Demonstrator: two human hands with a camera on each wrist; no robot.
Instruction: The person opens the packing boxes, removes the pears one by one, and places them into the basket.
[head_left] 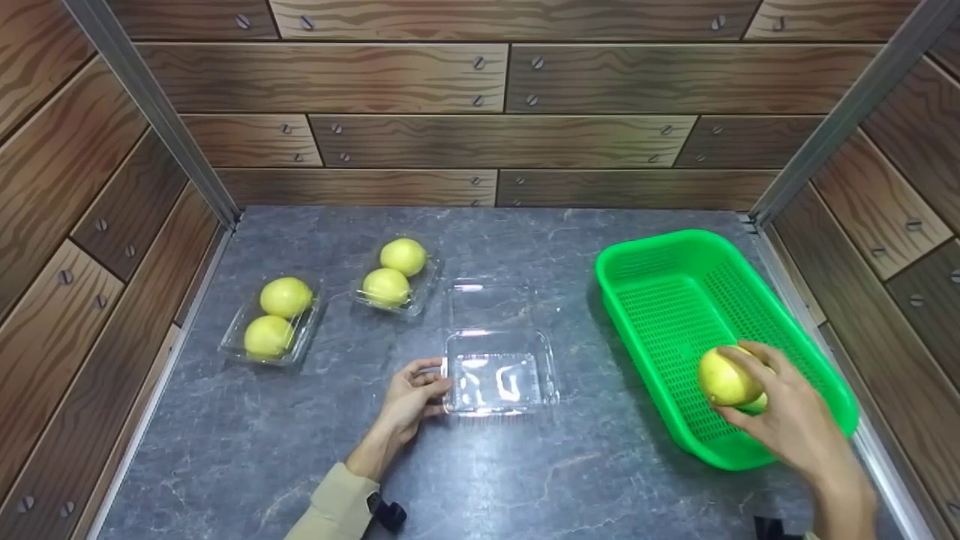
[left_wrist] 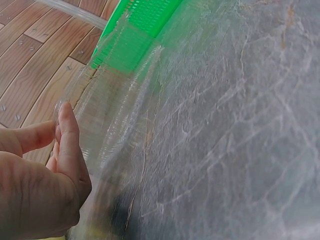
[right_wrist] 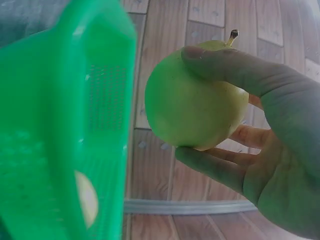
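In the head view my right hand [head_left: 787, 412] grips a yellow-green apple [head_left: 727, 376] above the green basket [head_left: 637, 352]. The right wrist view shows its short stem, with thumb and fingers around the apple [right_wrist: 195, 100]. Another fruit [head_left: 756, 403] lies in the basket, partly hidden behind the held one. My left hand [head_left: 409, 397] pinches the left edge of a clear plastic clamshell box [head_left: 499, 379], which stands with its lid [head_left: 491, 304] folded back. Nothing lies inside that box. Up close, the left wrist view shows the left fingers [left_wrist: 70, 140] on the box's thin wall.
Two more clear boxes stand at the left, one box [head_left: 300, 352] nearer and another box [head_left: 416, 304] farther back, each with two yellow-green apples. Wood-patterned walls [head_left: 405, 142] enclose the grey marbled table [head_left: 525, 480] at the back and sides.
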